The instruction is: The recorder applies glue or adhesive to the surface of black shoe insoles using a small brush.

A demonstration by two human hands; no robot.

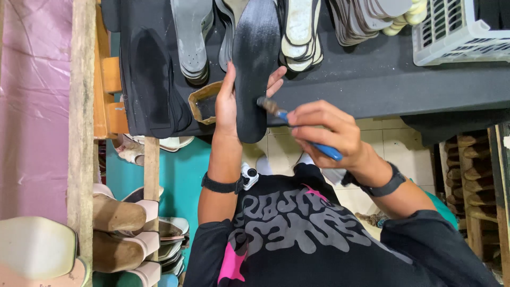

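- Left hand [227, 106] grips a long, matte black foam insole [256, 69] by its edge over the dark surface [372, 79].
- Right hand [324, 130] pinches a blue-handled brush [297, 127], bristles touching the insole.

Black sole [254, 74], blue brush handle [324, 150].
I see grey insoles [192, 37], a white basket [457, 32], a teal floor patch [180, 170].
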